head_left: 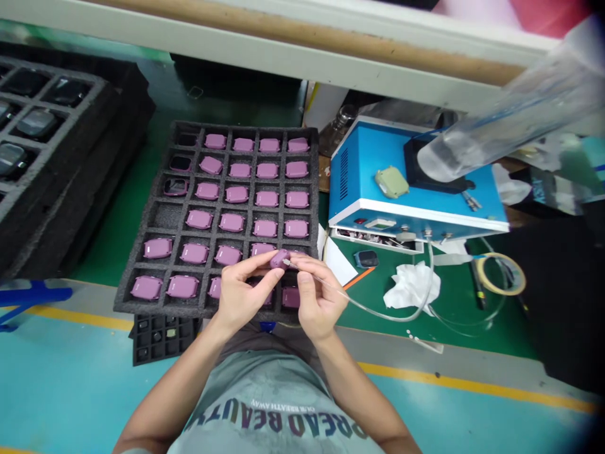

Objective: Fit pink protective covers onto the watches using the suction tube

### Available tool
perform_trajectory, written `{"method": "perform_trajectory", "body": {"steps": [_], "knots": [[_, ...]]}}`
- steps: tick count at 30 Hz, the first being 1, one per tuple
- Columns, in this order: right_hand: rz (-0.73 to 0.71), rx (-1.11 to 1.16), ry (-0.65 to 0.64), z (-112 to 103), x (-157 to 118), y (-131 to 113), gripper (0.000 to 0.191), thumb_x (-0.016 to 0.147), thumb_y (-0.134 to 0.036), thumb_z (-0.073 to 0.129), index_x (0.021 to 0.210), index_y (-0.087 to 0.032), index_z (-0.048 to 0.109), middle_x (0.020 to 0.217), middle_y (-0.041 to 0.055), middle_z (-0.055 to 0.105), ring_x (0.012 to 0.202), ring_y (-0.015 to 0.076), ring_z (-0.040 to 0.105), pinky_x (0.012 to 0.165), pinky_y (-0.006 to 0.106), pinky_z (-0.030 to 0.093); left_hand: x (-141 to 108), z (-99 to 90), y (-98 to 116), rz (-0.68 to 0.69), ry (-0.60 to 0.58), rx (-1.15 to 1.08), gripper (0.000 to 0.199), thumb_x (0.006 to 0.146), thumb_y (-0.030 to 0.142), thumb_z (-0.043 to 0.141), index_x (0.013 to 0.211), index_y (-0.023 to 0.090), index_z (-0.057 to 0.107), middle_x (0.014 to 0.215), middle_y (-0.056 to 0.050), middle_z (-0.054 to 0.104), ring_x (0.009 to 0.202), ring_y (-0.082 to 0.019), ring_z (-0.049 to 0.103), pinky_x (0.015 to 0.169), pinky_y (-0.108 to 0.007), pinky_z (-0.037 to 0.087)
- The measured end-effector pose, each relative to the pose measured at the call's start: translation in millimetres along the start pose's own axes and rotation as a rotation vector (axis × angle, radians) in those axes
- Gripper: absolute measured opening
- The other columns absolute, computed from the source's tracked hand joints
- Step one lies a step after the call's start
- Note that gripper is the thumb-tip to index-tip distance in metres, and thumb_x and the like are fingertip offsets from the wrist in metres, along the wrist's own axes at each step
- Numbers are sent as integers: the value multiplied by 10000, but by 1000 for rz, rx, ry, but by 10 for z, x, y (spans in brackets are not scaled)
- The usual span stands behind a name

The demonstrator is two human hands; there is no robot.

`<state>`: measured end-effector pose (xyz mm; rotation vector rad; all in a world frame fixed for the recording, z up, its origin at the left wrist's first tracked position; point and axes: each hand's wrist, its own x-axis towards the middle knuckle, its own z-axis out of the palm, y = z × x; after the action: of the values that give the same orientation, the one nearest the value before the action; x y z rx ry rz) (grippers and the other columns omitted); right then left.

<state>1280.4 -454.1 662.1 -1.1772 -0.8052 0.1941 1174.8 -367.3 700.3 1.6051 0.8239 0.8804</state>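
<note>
My left hand (243, 291) pinches a small purple watch case (280, 257) between thumb and fingers, tilted up over the foam tray. Close by on its right, my right hand (321, 301) is closed on the end of a thin clear tube (373, 312), whose metal tip (288, 262) points at the case. I cannot tell whether the tip touches it. Below both hands lies a dark grey foam tray (163, 217) with rows of compartments. Most hold purple watch cases (231, 222) face down; a few at the left edge show dark screens (176, 186). My hands hide some front compartments.
A blue machine (378, 142) stands right of the tray, with a light green watch case (392, 182) and a clear cylinder (472, 139) on top. Nearby are crumpled tissue (411, 287), a tape roll (520, 277) and a dark watch (366, 259). Stacked foam trays (94, 126) rise at left.
</note>
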Motion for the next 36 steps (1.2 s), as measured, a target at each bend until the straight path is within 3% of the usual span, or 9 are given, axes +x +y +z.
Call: {"method": "perform_trajectory", "body": {"steps": [19,36], "knots": [[-8,15,-3,57,90,-15,180,1002,-177,605,1073,-233,760,1030,76,812,1045,222,780,963,433,650,55,-37,30,-29,4,76,326,803,317,840,1091,164,842,1028,-92,831,854,-259,825,831,-337,692],[-24,-30,-1,58,101,-26,160,999,-185,597,1051,-224,743,1008,82,809,1033,218,788,941,428,666,55,-56,-15,0,7,79,326,809,327,853,1103,188,844,1000,-85,835,815,-248,824,791,-314,691]]}}
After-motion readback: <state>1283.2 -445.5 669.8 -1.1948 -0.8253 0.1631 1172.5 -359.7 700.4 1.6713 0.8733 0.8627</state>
